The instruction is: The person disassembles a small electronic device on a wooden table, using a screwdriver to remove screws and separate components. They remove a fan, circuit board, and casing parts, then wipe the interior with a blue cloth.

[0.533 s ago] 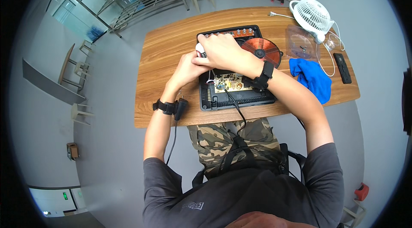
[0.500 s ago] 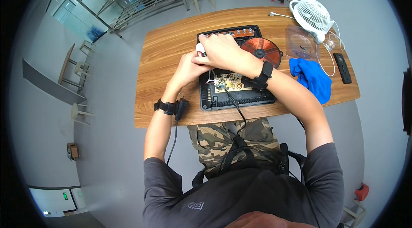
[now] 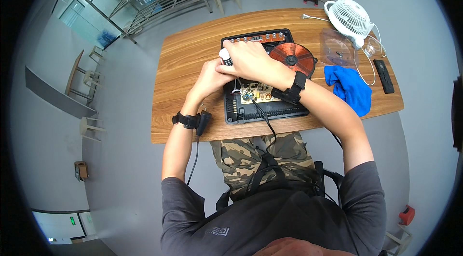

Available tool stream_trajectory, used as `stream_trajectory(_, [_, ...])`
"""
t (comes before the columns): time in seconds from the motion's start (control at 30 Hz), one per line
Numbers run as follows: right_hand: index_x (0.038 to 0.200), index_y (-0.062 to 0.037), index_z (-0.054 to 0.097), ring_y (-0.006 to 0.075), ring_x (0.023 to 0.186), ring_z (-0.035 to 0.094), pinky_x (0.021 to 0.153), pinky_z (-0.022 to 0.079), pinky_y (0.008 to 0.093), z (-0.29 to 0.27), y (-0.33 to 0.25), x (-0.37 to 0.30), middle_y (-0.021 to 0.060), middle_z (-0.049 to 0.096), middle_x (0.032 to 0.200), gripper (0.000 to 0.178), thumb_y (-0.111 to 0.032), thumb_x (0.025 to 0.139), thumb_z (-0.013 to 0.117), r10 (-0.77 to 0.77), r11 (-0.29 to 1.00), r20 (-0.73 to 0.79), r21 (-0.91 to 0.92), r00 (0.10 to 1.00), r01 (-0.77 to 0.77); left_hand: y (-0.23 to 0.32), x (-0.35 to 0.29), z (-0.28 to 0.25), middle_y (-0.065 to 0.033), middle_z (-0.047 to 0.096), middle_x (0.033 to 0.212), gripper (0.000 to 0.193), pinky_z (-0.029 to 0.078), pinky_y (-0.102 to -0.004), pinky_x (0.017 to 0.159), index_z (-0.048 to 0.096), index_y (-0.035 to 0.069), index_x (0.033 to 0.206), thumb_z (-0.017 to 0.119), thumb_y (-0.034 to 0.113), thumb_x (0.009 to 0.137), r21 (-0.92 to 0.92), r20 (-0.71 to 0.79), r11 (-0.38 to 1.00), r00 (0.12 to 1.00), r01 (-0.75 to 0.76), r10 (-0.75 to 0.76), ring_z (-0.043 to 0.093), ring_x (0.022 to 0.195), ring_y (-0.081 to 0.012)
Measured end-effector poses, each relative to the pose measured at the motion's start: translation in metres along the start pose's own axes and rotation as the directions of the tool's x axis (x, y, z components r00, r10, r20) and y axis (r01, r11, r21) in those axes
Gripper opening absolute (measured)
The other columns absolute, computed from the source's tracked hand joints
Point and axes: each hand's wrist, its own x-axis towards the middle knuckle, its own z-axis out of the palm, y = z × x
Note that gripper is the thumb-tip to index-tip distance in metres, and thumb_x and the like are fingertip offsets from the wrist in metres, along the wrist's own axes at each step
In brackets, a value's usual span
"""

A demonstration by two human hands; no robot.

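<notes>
Camouflage trousers sit nearest to me, just under the near edge of the wooden table. Past that edge lies the opened induction cooker, its black shell set about midway along the table, with a small circuit board bare inside it and a black cable trailing from the board over the near edge toward my lap. My left hand is curled just beside the cooker's left side, touching my right hand; what its fingers grip is hidden from me, so I cannot tell. My right hand is clenched around a white-tipped tool handle over the cooker's far left part. Both wrists carry 1 black band each. To the right of my right hand the copper coil lies inside the shell. Further right, a blue cloth rests near the table's right edge, with a black remote beyond it. At the far right corner stand a clear plastic lid and a white fan.
</notes>
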Motion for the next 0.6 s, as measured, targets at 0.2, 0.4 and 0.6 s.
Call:
stream_trajectory(0.2, [0.103, 0.0007, 0.061, 0.0422, 0.084, 0.071, 0.074, 0.057, 0.0507, 0.007, 0.006, 0.0, 0.0249, 0.071, 0.087, 0.046, -0.041, 0.086, 0.07, 0.019, 0.999, -0.063, 0.045, 0.998, -0.016, 0.009, 0.001, 0.003, -0.0175, 0.07, 0.079, 0.041, 0.053, -0.0354, 0.067, 0.064, -0.007, 0.083, 0.087, 0.026, 0.075, 0.087, -0.06, 0.996, 0.998, -0.028, 0.033, 0.068, 0.073, -0.0185])
stream_trajectory(0.4, [0.1, 0.0016, 0.061, 0.0421, 0.082, 0.071, 0.072, 0.057, 0.0495, 0.004, 0.004, 0.001, 0.0242, 0.071, 0.084, 0.045, -0.041, 0.086, 0.07, 0.03, 0.998, -0.094, 0.062, 0.995, -0.025, 0.009, 0.003, 0.001, -0.0143, 0.068, 0.074, 0.037, 0.052, -0.0354, 0.066, 0.065, -0.005, 0.082, 0.087, 0.023, 0.074, 0.113, -0.096, 0.993, 0.995, -0.031, 0.042, 0.063, 0.068, -0.0182])
stream_trajectory(0.6, [0.097, 0.0023, 0.061, 0.042, 0.078, 0.071, 0.07, 0.057, 0.0495, -0.016, 0.001, 0.005, 0.0233, 0.07, 0.08, 0.046, -0.042, 0.087, 0.07, 0.029, 0.997, -0.122, 0.076, 0.992, -0.019, 0.007, -0.006, -0.013, -0.0048, 0.063, 0.076, 0.028, 0.048, -0.0308, 0.067, 0.072, 0.001, 0.097, 0.085, 0.012, 0.075, 0.116, 0.129, 0.993, 0.991, 0.014, -0.029, 0.056, 0.07, -0.0149])
